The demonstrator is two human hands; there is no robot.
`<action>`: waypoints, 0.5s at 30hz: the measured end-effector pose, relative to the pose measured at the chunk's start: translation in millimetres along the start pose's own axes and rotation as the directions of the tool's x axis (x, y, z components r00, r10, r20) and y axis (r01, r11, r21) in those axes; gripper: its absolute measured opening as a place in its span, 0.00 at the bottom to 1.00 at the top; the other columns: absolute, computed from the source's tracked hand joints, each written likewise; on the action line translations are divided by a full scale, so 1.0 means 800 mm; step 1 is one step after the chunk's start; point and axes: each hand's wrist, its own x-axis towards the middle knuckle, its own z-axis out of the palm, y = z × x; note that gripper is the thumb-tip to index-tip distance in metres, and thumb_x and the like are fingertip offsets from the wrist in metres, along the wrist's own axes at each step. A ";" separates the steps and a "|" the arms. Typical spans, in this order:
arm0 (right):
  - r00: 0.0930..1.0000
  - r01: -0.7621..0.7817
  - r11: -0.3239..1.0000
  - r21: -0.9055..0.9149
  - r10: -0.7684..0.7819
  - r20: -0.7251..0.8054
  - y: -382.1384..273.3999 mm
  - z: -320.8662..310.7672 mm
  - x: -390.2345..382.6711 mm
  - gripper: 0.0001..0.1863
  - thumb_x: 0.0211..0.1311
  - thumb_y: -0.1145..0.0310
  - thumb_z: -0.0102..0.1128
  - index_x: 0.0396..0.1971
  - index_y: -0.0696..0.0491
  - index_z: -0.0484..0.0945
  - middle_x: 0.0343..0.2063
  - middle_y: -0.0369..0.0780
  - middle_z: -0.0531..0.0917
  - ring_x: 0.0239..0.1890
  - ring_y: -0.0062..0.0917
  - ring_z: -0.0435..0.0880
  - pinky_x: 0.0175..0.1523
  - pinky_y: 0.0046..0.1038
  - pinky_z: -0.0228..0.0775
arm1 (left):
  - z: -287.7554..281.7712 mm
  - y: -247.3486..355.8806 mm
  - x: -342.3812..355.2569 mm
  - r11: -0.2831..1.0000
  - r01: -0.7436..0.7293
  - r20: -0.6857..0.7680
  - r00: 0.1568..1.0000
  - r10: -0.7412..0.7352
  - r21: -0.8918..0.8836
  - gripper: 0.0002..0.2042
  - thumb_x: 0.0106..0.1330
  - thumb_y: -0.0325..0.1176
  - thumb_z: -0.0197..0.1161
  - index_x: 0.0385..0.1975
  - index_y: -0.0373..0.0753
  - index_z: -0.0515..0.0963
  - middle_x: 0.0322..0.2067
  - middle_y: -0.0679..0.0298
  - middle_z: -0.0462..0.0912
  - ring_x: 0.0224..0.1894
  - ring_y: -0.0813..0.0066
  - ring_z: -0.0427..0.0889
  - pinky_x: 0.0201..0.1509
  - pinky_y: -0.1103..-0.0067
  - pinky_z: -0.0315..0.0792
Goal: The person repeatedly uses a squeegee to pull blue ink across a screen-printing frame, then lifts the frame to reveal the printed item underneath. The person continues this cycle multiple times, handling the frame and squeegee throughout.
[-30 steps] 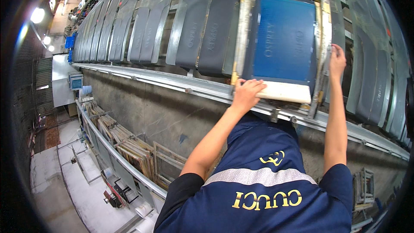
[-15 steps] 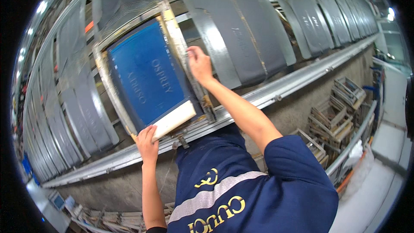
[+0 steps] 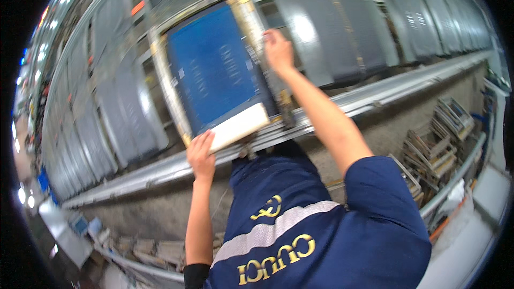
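A screen-printing frame (image 3: 169, 82) with worn, pale-stained rails holds a blue mesh (image 3: 206, 53) bearing faint lettering. Across its near end lies a long cream-white squeegee (image 3: 241, 124), slightly slanted. My left hand (image 3: 201, 155) is closed at the squeegee's left end, beside the near left corner of the frame; its fingertips are partly hidden. My right hand (image 3: 279, 52) is closed on the frame's right rail, about halfway along, fingers curled over it. What lies beneath the mesh is mostly hidden.
Grey fabric panels (image 3: 334, 27) lie on a long row of sloping boards to both sides. A metal rail (image 3: 369, 101) runs along the near edge, close to my body. Used wooden frames (image 3: 431, 150) are stacked low on the right, beside a pipe (image 3: 455, 182).
The view has shifted, so the frame, table and both hands appear farther right and slightly higher. Both hands keep their places, and the squeegee still lies at the frame's near end.
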 end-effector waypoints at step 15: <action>0.962 -0.119 0.972 -0.202 0.163 0.217 -0.010 -0.019 0.005 0.15 0.73 0.54 0.54 0.53 0.42 0.81 0.37 0.48 0.87 0.44 0.48 0.85 0.49 0.46 0.75 | 0.046 -0.077 0.110 0.985 -0.043 -0.124 0.990 0.065 0.168 0.28 0.48 0.17 0.63 0.52 0.48 0.84 0.55 0.69 0.85 0.57 0.63 0.80 0.59 0.67 0.73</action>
